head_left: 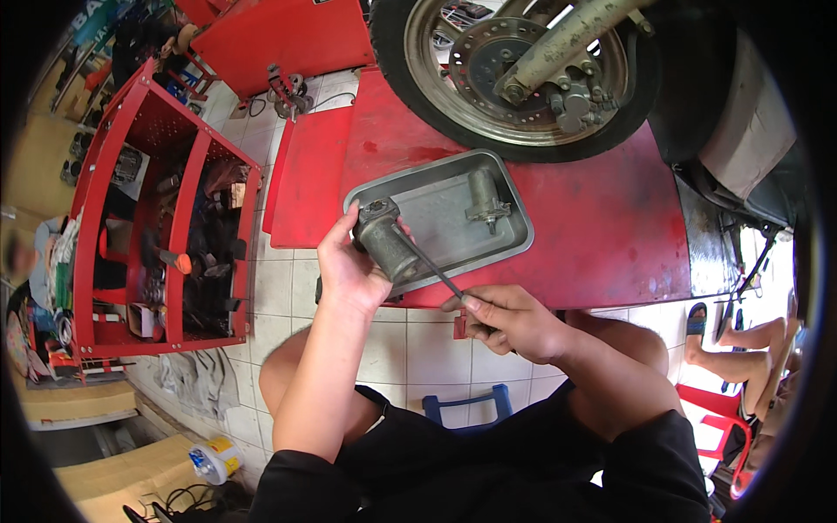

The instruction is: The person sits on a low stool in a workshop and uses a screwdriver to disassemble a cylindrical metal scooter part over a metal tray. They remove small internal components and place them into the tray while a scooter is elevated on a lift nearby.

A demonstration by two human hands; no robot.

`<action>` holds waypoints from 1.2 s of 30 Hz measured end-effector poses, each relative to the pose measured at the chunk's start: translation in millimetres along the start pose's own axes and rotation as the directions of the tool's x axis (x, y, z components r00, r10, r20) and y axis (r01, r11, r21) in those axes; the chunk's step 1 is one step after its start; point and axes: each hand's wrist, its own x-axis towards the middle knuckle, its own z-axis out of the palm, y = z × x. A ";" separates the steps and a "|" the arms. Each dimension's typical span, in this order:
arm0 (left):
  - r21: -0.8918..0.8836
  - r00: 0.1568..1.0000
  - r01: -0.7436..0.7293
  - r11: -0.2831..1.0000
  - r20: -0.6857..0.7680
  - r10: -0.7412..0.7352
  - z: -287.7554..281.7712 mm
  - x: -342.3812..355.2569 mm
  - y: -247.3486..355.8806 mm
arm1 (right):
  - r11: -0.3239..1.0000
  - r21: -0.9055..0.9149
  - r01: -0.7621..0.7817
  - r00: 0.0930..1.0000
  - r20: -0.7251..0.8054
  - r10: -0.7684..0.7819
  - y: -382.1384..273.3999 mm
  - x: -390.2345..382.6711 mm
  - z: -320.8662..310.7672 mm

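Cylindrical metal part: held up [388, 253] over the near left corner of the tray, tilted; grey, dull-skinned body, darker end with an uneven, stained face.
Left hand: clasped [347, 257] round the part, palm beneath, thumb along its left side; the fingers behind were mostly hidden. The cradle appeared meant to steady the round body and keep the upper end turned to view.
Dark rod: slim, straight, slanted [436, 272] across the part's right side. Whether its tip touched the metal or only passed in front could not be told.
Right hand: fingers curled round the rod's near end [514, 324], thumb pressed along the top, probably for control of its angle.
Tray: shallow, rounded-corner sheet metal [436, 205], smooth and grey; its raised rim presumably kept loose parts from rolling off.
Second metal part: stubby cylinder [482, 187] with a flanged, narrower end, lying in the tray's right half, well apart from both hands.
Bench: flat red surface [602, 235], scuffed and darkly smeared, carrying the tray within easy reach.
Wheel: black rubber tyre [523, 146], just beyond the tray, with a perforated brake disc [475, 65].
Shelf unit: red metal frame [179, 227] at left, crowded with dark items.
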 end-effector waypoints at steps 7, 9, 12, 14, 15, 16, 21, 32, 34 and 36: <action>-0.004 0.968 -0.109 0.994 0.227 0.107 7.2 -2.5 -5.9 | 0.992 0.030 0.125 0.988 -0.096 -0.122 -2.5 -4.7 -7.1; 0.036 0.940 -0.167 0.985 0.308 0.148 8.4 -6.5 -5.7 | 0.985 0.053 0.167 0.978 -0.132 -0.159 -5.1 -9.0 -9.2; -0.052 0.865 -0.162 0.985 0.472 0.167 12.4 -16.3 5.3 | 0.970 0.084 0.226 0.965 -0.152 -0.212 -20.3 -21.5 -10.2; -0.178 0.771 -0.014 0.984 0.625 0.124 2.7 -14.4 8.7 | 0.964 0.083 0.253 0.959 -0.150 -0.239 -23.2 -24.5 -12.0; -0.281 0.757 0.166 0.945 0.650 0.061 3.4 -14.6 3.2 | 0.962 0.086 0.260 0.959 -0.144 -0.246 -21.3 -22.7 -13.5; -0.239 0.760 0.193 0.952 0.650 0.009 1.8 -12.5 -2.1 | 0.961 0.079 0.264 0.956 -0.152 -0.250 -20.3 -23.5 -15.2; -0.118 0.953 0.081 0.990 0.299 -0.043 4.9 -10.0 -32.5 | 0.970 0.110 0.215 0.967 -0.165 -0.196 -15.0 -15.3 -11.6; -0.104 0.909 -0.086 0.991 0.398 0.121 40.7 -29.2 3.7 | 0.957 0.064 0.283 0.938 -0.225 -0.262 -22.7 -27.0 -15.3; -0.156 0.894 0.011 0.988 0.444 0.061 11.8 6.7 17.0 | 0.960 0.054 0.275 0.945 -0.202 -0.259 -23.7 -24.8 -10.7; -0.112 0.909 -0.026 0.993 0.411 0.070 0.1 20.3 15.8 | 0.962 0.055 0.267 0.946 -0.206 -0.251 -24.7 -25.9 -11.1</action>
